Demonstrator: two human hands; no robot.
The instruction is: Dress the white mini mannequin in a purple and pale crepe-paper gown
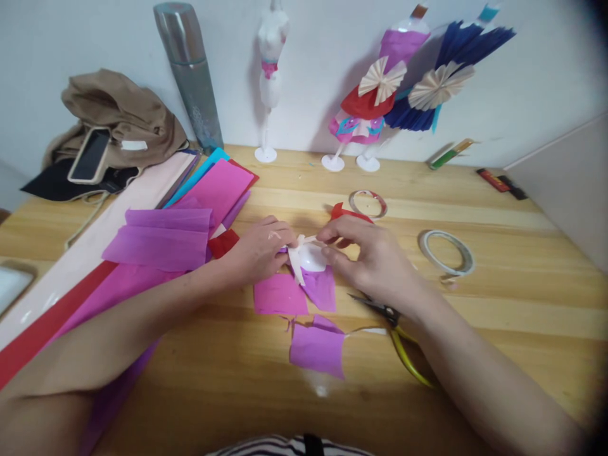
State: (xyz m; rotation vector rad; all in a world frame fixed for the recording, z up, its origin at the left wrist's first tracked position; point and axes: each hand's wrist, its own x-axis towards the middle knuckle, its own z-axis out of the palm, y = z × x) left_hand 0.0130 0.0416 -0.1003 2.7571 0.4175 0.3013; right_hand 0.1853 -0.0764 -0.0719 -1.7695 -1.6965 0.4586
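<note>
My left hand is closed at the left side of a small white, rounded form. Purple crepe paper hangs at the form's lower side. A white paper strip lies across it, near my left fingertips. From the right, the thumb and fingers of my right hand pinch together at the strip's far end. My left fingertips are partly hidden, so their exact grip is unclear. Just below lies a pink paper square. Scissors with yellow handles rest partly under my right forearm.
A purple paper piece lies nearer me. Tape rolls and red paper scraps surround the hands. Stacked coloured paper covers the left side. Along the wall stand a metal bottle, a bare mannequin and dressed mannequins.
</note>
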